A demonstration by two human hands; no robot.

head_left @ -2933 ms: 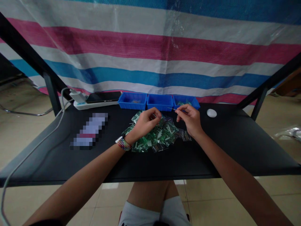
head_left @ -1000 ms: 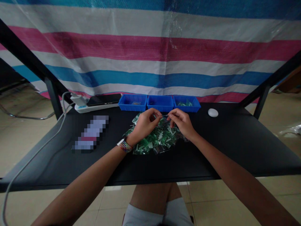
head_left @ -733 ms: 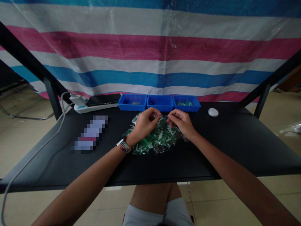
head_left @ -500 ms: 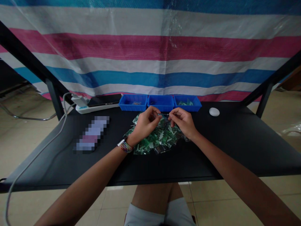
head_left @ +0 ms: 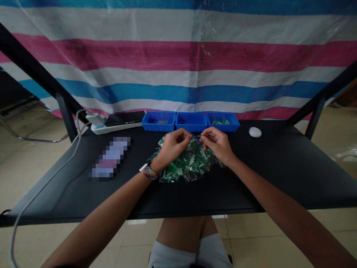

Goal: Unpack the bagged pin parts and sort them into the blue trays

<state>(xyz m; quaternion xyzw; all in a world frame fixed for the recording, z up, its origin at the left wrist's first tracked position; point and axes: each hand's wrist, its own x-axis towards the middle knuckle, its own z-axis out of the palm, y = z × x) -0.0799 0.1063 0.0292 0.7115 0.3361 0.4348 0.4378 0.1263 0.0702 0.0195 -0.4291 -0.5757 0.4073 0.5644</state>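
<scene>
A heap of small clear packets with green parts inside [head_left: 186,163] lies in the middle of the black table [head_left: 273,171]. Above the heap my left hand [head_left: 173,146] and my right hand [head_left: 217,143] meet, each pinching one end of a small clear packet [head_left: 196,137] held between them. Fingers of both hands are curled closed. A beaded band sits on my left wrist. What the packet holds is too small to make out.
Three blue bins stand in a row at the table's back edge: left [head_left: 158,122], middle [head_left: 191,121], right [head_left: 222,122] with green pieces. A power strip with a phone on it [head_left: 117,123], a white cable, a blurred flat item [head_left: 110,163] and a white oval object [head_left: 254,131] also lie there.
About three seconds ago my hands were apart, the right one holding something thin near the right bin. They have come together over the heap and now pinch one packet between them.
</scene>
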